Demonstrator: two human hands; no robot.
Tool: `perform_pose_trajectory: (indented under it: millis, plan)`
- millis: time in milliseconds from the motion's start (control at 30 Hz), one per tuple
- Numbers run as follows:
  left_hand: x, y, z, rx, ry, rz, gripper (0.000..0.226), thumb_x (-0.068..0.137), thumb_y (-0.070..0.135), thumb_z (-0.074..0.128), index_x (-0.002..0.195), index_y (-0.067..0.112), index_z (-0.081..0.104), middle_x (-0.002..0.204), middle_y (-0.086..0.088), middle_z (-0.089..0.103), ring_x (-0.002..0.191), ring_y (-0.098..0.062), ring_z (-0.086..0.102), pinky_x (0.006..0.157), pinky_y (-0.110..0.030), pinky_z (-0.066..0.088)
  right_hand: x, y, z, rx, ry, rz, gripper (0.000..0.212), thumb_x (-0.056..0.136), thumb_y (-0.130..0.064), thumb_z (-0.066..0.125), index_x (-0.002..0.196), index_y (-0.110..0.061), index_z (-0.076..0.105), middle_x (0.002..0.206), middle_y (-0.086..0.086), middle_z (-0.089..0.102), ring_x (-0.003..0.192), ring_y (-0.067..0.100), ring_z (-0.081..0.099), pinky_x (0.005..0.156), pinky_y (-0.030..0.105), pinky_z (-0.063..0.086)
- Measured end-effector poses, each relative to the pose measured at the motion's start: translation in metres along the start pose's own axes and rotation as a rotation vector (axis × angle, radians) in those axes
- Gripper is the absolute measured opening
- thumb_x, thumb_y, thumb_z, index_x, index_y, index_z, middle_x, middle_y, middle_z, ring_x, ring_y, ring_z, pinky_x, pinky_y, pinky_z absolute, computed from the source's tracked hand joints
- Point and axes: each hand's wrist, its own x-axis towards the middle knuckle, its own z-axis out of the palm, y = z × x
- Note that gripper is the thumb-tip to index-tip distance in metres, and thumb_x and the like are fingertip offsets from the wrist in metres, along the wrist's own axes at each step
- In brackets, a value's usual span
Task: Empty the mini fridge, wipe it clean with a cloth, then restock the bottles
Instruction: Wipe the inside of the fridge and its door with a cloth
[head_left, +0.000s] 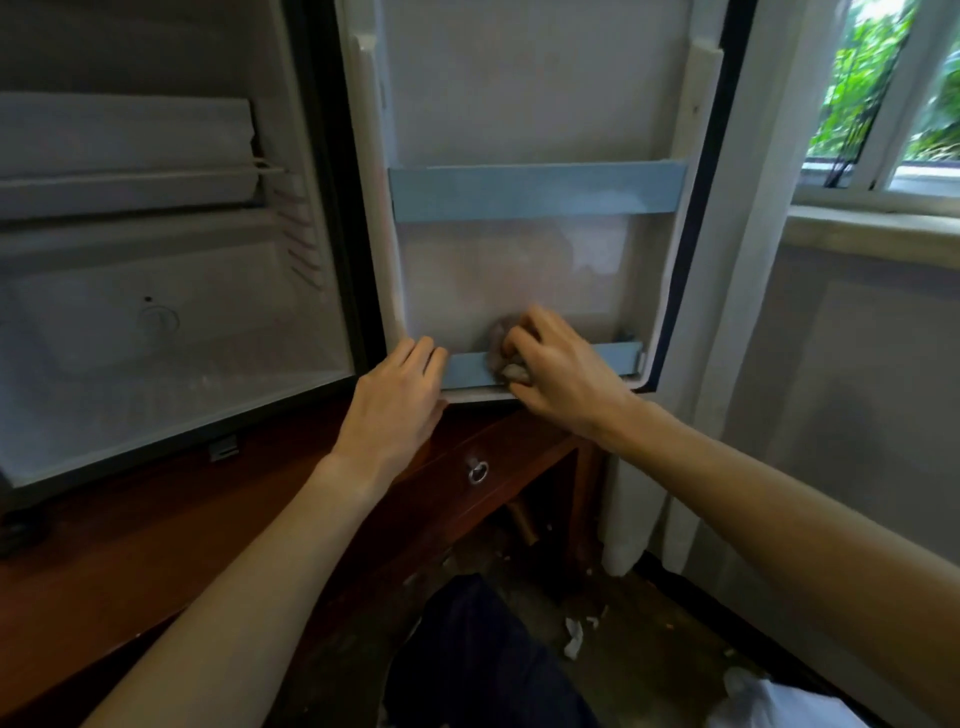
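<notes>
The mini fridge (171, 332) stands open on a wooden cabinet, with nothing on its white inside. Its door (519, 104) swings out to the right and carries two light blue shelf rails, an upper rail (535, 189) and a lower rail (467, 370). My right hand (561, 369) grips a small crumpled grey cloth (506, 358) and presses it against the lower rail. My left hand (400, 400) holds the door's bottom left corner with fingers laid flat on it. No bottles are in view.
A dark wooden cabinet (130, 561) with a ring-pull drawer (477, 472) sits under the fridge. White curtain (737, 312) and a window (883, 93) are to the right. Scraps of white paper (574, 639) lie on the floor below.
</notes>
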Motion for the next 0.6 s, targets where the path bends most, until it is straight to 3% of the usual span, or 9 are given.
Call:
perform_pose_trajectory:
  millis: [167,333,500,600]
  plan:
    - [0.001,-0.001,0.003,0.018,0.019,0.000,0.048,0.076,0.026,0.085,0.113,0.012,0.058,0.110,-0.002,0.054,0.106,-0.019,0.055,0.062,-0.029,0.051,0.036,-0.031,0.015,0.166,0.045,0.044,0.024,0.078,-0.021,0.071,0.094,-0.008,0.059,0.103,0.008,0.049,0.090,0.023,0.050,0.074,0.035,0.049]
    - [0.001,0.000,0.003,0.035,0.013,0.000,0.048,0.077,0.026,0.085,0.113,0.012,0.057,0.109,-0.003,0.054,0.104,-0.020,0.054,0.061,-0.029,0.051,0.041,-0.019,0.006,0.286,0.065,0.096,0.025,0.078,-0.019,0.072,0.097,-0.007,0.062,0.106,0.007,0.049,0.084,0.016,0.048,0.073,0.028,0.046]
    - [0.000,-0.001,0.003,0.032,-0.001,0.003,0.049,0.081,0.027,0.081,0.121,0.012,0.057,0.115,-0.003,0.054,0.109,-0.021,0.053,0.068,-0.031,0.054,0.053,-0.010,0.004,0.051,0.114,-0.114,0.023,0.080,-0.011,0.067,0.100,-0.002,0.059,0.109,0.020,0.050,0.091,0.032,0.050,0.074,0.042,0.049]
    - [0.001,-0.003,0.004,0.026,-0.016,0.001,0.050,0.080,0.027,0.082,0.121,0.011,0.055,0.116,-0.005,0.054,0.112,-0.024,0.052,0.071,-0.034,0.055,0.065,-0.023,0.018,-0.079,0.061,-0.237,0.023,0.080,-0.007,0.069,0.101,-0.003,0.060,0.111,0.020,0.053,0.091,0.033,0.053,0.070,0.040,0.052]
